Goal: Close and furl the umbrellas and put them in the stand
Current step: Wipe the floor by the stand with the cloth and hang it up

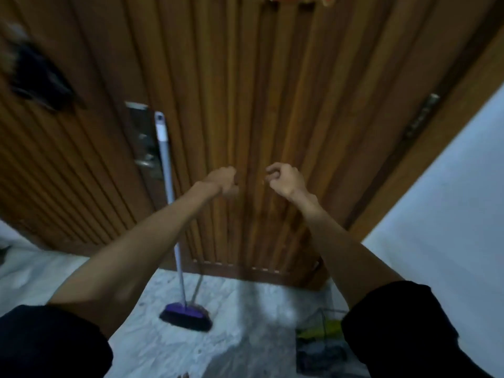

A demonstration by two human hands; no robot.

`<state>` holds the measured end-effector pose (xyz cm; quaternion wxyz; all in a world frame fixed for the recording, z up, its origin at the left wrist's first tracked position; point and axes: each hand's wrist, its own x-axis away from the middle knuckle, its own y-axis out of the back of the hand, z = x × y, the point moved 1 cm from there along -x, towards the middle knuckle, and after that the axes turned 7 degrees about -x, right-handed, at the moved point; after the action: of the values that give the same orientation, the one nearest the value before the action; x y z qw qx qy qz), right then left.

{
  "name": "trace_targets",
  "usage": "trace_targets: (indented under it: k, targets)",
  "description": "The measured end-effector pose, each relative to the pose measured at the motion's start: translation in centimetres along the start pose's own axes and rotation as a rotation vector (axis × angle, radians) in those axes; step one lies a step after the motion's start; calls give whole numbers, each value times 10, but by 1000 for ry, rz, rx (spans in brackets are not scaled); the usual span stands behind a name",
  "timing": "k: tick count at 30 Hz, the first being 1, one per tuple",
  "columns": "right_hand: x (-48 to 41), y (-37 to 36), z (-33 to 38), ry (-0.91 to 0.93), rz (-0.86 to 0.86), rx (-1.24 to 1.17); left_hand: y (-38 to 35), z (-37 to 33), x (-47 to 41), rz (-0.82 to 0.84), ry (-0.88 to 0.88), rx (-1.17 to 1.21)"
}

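Both my arms reach forward in front of a wooden slatted door [259,105]. My left hand [223,179] and my right hand [285,178] hang side by side at mid-frame, fingers loosely curled downward, holding nothing. Low at the right, partly behind my right sleeve, a wire stand [319,342] sits on the floor with something yellow-green [324,330] and dark fabric inside; the blur hides whether these are umbrellas. No open umbrella shows anywhere in view.
A broom [188,316] with a purple head and white handle leans against the door by the metal lock plate [144,143]. A dark blurred object [38,77] hangs at the upper left. A white wall [436,214] runs along the right; the floor is pale marble.
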<state>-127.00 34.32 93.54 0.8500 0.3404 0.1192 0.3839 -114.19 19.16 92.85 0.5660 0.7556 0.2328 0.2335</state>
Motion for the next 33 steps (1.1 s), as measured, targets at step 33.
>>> trace_targets:
  k: [33]
  targets:
    - [-171,-279,462,558,6,75,276,428,10,-565,444,174]
